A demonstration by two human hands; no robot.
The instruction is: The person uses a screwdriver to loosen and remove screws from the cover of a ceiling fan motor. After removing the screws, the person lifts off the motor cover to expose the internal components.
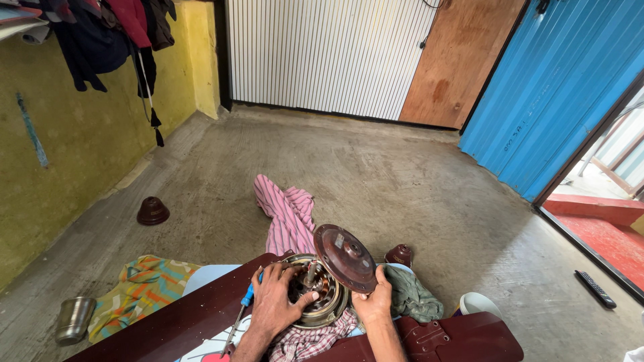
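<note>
A round ceiling-fan motor lies open on a checked cloth at the bottom centre. My left hand rests on the motor's rim and windings, with a blue-handled screwdriver tucked under its fingers. My right hand grips the lower edge of the brown round motor cover, which stands tilted above the motor's right side. Dark brown fan blades stretch out left and right beneath the motor.
A pink striped cloth lies on the concrete floor ahead. A brown cup-shaped fan cover sits at left, another beside the motor. A steel tumbler and colourful cloth are at lower left. A black remote lies right.
</note>
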